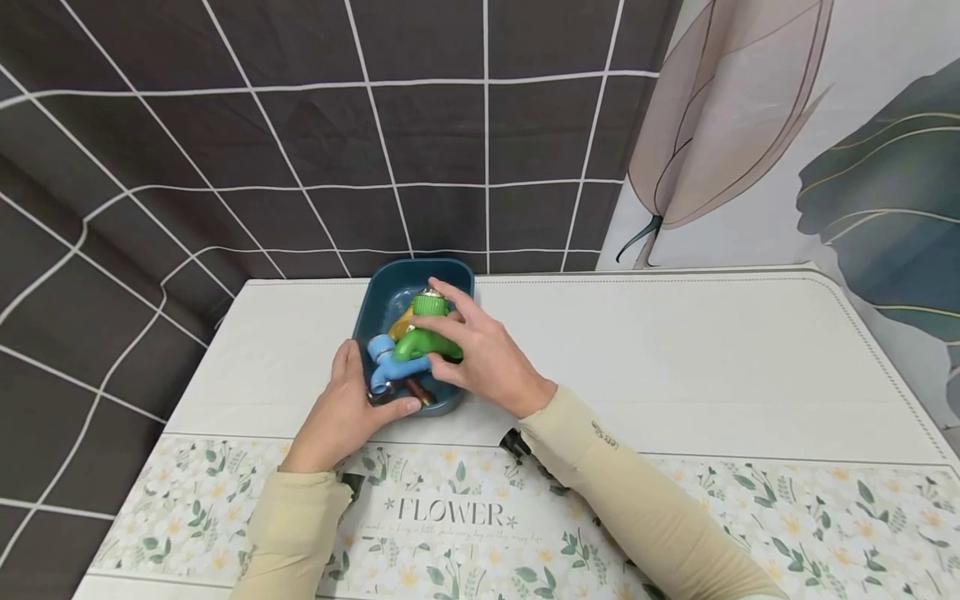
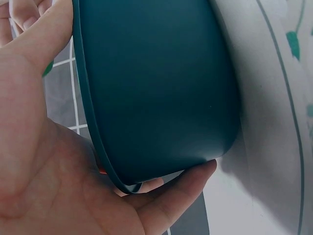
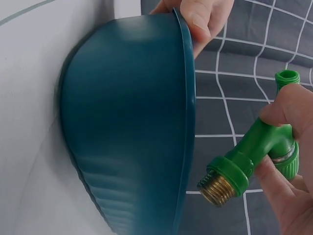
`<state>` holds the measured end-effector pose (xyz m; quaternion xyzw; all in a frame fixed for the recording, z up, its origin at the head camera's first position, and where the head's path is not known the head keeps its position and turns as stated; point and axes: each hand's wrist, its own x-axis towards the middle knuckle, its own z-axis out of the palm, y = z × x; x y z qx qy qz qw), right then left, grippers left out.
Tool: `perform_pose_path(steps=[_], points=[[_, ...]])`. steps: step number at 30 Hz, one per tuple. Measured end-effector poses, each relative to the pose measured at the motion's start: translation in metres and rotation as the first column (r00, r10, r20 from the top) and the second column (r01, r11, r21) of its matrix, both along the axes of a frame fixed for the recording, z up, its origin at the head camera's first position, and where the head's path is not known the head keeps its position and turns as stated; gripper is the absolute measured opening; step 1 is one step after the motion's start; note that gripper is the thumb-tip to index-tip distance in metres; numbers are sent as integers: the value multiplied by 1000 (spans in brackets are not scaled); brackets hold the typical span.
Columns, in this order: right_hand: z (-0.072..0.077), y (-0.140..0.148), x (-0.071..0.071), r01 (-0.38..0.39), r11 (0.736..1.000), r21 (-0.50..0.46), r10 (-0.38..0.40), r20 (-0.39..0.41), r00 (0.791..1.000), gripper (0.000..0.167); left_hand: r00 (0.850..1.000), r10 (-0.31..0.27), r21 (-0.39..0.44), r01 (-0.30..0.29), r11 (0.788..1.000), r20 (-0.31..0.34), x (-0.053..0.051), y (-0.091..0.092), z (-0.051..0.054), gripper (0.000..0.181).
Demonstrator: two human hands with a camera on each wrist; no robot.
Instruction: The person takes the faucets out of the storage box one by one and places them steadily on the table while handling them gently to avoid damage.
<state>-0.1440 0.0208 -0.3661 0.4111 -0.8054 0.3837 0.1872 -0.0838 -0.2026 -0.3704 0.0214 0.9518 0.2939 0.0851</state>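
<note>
My right hand (image 1: pixel 491 358) pinches a green tap (image 3: pixel 259 142) with a brass threaded end, thumb on one side and fingers on the other. In the head view the tap is over a dark teal plastic basin (image 1: pixel 367 312); the right wrist view shows it beyond the rim. A light blue tap (image 1: pixel 388 368), a yellow piece (image 1: pixel 401 325) and a brown piece (image 1: pixel 418 390) lie in the basin, partly hidden. My left hand (image 1: pixel 337 412) holds the basin's near left corner, thumb over the rim and fingers along the outer wall (image 2: pixel 156 88).
The basin stands at the back of a white-covered table (image 1: pixel 675 358), close to a dark tiled-pattern cloth (image 1: pixel 427 133). A floral strip with the word FLOWER (image 1: pixel 450 512) runs along the front. A leaf-printed curtain (image 1: pixel 750 133) hangs at the right.
</note>
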Motion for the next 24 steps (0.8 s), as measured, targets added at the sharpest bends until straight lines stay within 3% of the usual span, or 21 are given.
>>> perform_pose_path(steps=[24], points=[[1, 25, -11, 163, 986, -34, -161, 44, 986, 45, 1000, 9, -11, -9, 1000, 23, 0, 2, 2, 128]])
